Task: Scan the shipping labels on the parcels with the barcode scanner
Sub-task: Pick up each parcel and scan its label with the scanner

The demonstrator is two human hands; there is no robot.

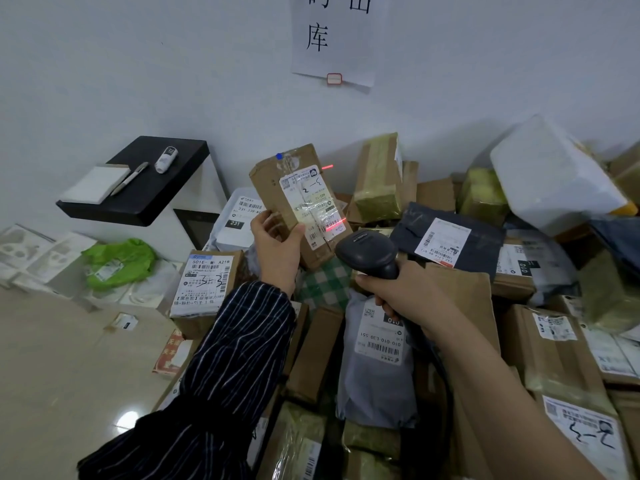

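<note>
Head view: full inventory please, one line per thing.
box: 1, brown, raised in front of the wall
label: 1, white, on the box, red scan line across its lower end
scanner: 1, black, aimed at the label
parcels: many, brown, grey, navy and white, piled against the wall
green bag: 1, green, left of the pile
stand: 1, black top, by the wall at left
notepad: 1, white, on the stand
pen: 1, grey, on the stand
tube: 1, white, on the stand
sign: 1, white, on the wall
left hand: grips the box
right hand: grips the scanner
</note>
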